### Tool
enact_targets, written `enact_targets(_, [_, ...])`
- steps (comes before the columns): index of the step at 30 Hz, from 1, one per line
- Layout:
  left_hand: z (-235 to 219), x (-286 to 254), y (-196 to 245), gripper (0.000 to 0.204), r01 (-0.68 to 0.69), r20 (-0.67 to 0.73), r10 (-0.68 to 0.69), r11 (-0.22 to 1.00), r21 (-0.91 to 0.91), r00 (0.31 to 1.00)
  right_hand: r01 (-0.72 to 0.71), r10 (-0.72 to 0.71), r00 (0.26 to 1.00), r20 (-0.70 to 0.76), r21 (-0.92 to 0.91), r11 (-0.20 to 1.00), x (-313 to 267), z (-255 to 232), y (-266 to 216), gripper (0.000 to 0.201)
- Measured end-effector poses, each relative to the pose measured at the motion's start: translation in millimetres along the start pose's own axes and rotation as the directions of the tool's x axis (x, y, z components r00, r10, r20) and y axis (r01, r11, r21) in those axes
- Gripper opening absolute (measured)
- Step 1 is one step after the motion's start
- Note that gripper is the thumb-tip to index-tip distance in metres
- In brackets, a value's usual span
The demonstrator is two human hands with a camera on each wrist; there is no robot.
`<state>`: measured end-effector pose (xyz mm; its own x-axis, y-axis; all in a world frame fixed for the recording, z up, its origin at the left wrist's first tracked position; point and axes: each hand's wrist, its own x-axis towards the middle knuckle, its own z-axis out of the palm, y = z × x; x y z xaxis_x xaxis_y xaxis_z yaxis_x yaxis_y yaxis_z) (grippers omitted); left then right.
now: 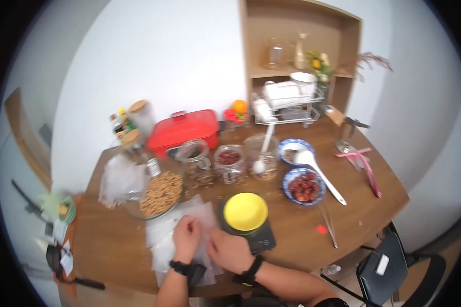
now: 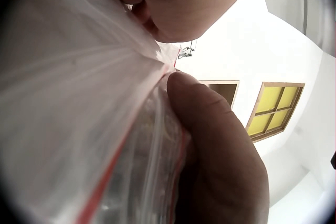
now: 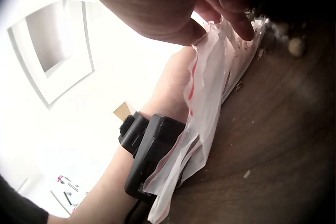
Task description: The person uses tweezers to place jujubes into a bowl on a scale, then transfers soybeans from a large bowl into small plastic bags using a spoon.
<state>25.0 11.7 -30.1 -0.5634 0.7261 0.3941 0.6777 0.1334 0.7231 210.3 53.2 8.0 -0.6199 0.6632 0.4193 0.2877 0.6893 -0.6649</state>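
Note:
In the head view my left hand (image 1: 187,236) and right hand (image 1: 230,250) are close together over a stack of clear plastic zip bags (image 1: 161,240) at the table's front. The left thumb (image 2: 210,113) pinches the edge of a zip bag (image 2: 68,87) with a red seal line, seen close up in the left wrist view. Right-hand fingers are curled at the same bag's upper edge there. From the right wrist, the crumpled bag (image 3: 202,113) hangs from the fingers beside the wooden table. A yellow bowl (image 1: 246,211) on a black scale (image 1: 264,241) stands just right of the hands.
A glass bowl of brown granules (image 1: 161,194) stands left of the bags. Behind are glass jars (image 1: 229,159), a red cooker (image 1: 184,132) and a dish rack (image 1: 287,102). To the right lie a bowl of red dates (image 1: 305,187), a white spoon (image 1: 322,176) and tongs (image 1: 329,225).

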Motion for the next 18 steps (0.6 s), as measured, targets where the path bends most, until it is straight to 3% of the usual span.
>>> enact_targets(5, [-1.9,-2.3,5.0,0.012,0.025,0.014,-0.026,0.999,0.026,1.000,-0.050,0.057,0.994,0.088,-0.082,0.995,3.6,-4.5,-3.1,0.029])
enact_targets(7, [-7.9,-2.5,14.9,0.012,0.044,0.028,-0.044,0.999,0.009,0.999,-0.020,0.024,0.998,0.062,-0.065,0.998,5.7,-4.0,-3.4,0.024])
enact_targets(11, [-52.1,2.7,52.5,0.014,0.025,0.041,-0.025,1.000,0.007,0.999,-0.003,0.007,0.999,0.053,-0.067,0.998,7.0,-6.6,-7.1,0.031])
enact_targets(15, [-116.1,14.5,54.9,0.009,-0.063,-0.188,0.074,0.996,0.061,0.979,0.005,-0.001,0.999,0.054,-0.083,0.997,6.3,-4.4,-4.5,0.032])
enact_targets(18, [-163.8,36.2,8.0,0.008,-0.014,-0.323,0.136,0.936,0.352,0.936,0.025,-0.022,0.999,0.038,-0.090,0.996,6.2,-2.0,-4.5,0.032])
